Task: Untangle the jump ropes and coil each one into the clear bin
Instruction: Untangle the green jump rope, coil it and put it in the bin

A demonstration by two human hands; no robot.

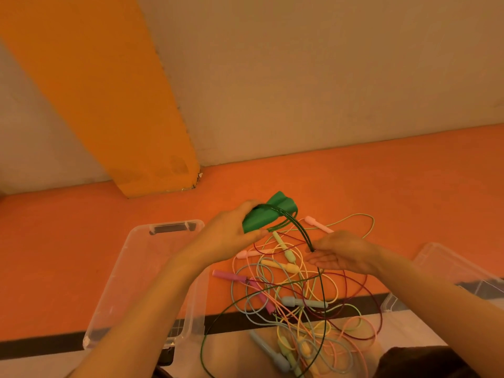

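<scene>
Left grip (pixel 231 230) is clamped round the green handles (pixel 261 216), thumb under and fingers over, holding them raised above the tangle (pixel 300 290). Several loops of green rope (pixel 297 227) arc from the handles to the right grip (pixel 335 257), which lies palm up with thumb and fingertips pinching the strands; from there the rope drops into the tangle and sweeps out in a wide loop toward the person. Below both grips, pastel and maroon ropes (pink, yellow, blue, with their handles mixed in) sprawl across the orange floor (pixel 354 181) and over a black stripe onto paler ground. Left of the left grip, just beside the forearm, sits the clear bin (pixel 131 257), open-topped, nothing visible in it, its near end past the stripe. Right of the right grip is another clear container (pixel 447 266), cut by the frame edge. Beyond the grips, open floor runs to the wall (pixel 327 77) and an orange pillar (pixel 109 105).
</scene>
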